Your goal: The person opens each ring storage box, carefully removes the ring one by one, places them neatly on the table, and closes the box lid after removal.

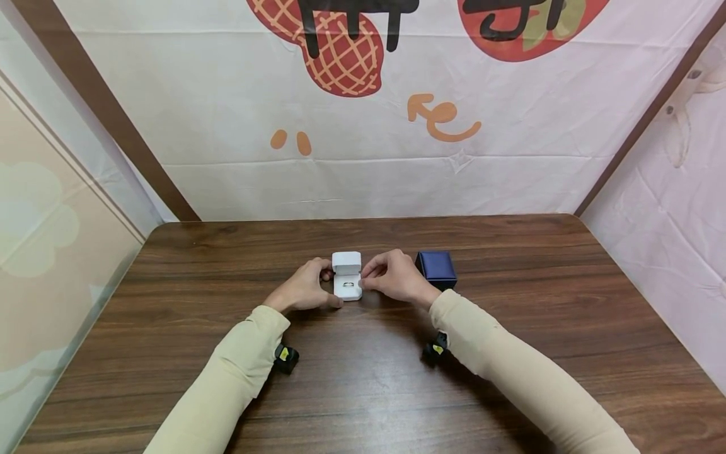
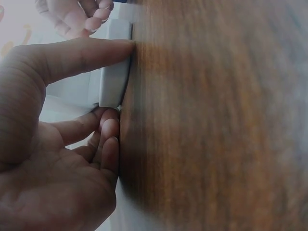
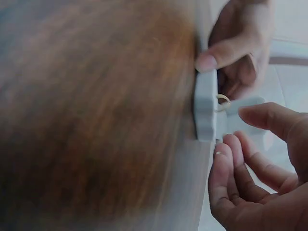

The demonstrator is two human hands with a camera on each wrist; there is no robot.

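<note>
A small white ring box (image 1: 347, 262) stands on the table with its lid raised. A gold-coloured ring (image 3: 223, 98) sits upright in the box. My left hand (image 1: 306, 287) holds the box from the left, the thumb along its front and the other fingers at its side in the left wrist view. On the box's right is my right hand (image 1: 399, 277). In the right wrist view its bent fingertips (image 3: 222, 156) are right at the box's side, while the thumb (image 3: 260, 115) points toward the ring, apart from those fingers.
A dark blue box (image 1: 438, 266) stands closed just behind my right wrist. The brown wooden table (image 1: 363, 391) reaches back to a white printed cloth (image 1: 238, 126) hanging behind it. Small black cameras (image 1: 286, 358) are strapped at both wrists.
</note>
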